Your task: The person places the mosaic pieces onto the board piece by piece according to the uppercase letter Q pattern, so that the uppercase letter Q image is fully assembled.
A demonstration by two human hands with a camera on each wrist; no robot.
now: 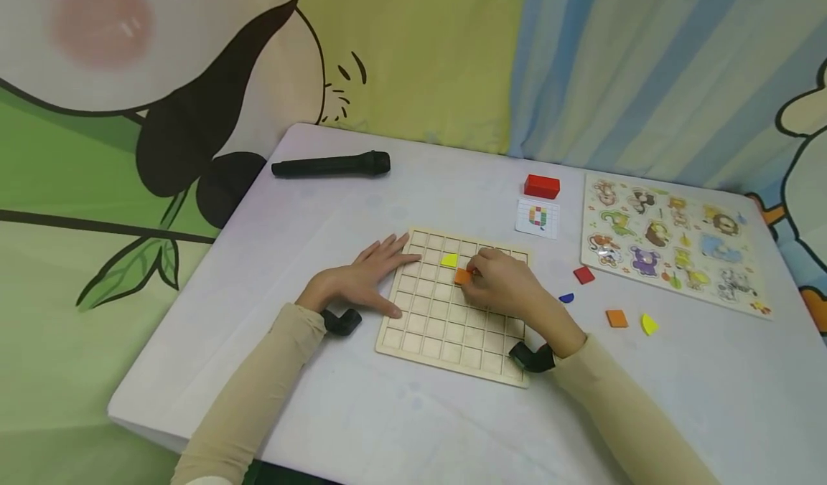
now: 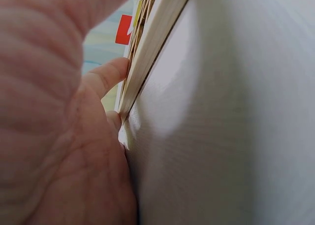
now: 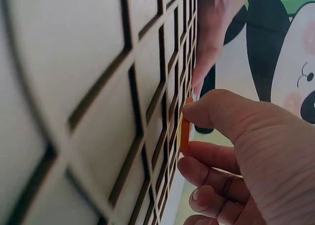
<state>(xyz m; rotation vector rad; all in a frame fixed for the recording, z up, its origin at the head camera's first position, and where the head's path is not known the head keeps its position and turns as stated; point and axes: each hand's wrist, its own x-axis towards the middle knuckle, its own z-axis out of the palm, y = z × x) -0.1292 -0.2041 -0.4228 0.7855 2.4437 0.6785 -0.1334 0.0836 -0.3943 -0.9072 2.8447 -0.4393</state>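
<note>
A wooden grid board [image 1: 439, 327] lies flat on the table. My left hand [image 1: 371, 273] is spread at its left side, with thumb and fingertips on the edge; the left wrist view shows fingers against the board's side. Over the upper part of the grid, my right hand [image 1: 500, 280] pinches an orange square tile [image 1: 461, 277] between thumb and finger. That tile [image 3: 185, 131] stands close against the grid in the right wrist view. A yellow quarter-round piece [image 1: 449, 260] sits on the grid just beyond it.
Right of the board lie a red tile [image 1: 584, 275], a blue half-round [image 1: 566, 298], an orange tile [image 1: 617, 318] and a yellow quarter-round [image 1: 649, 324]. Behind them are a pattern card [image 1: 526, 225], a red block [image 1: 542, 186] and an animal puzzle board [image 1: 652, 262]. A black microphone [image 1: 329, 165] lies at the back left.
</note>
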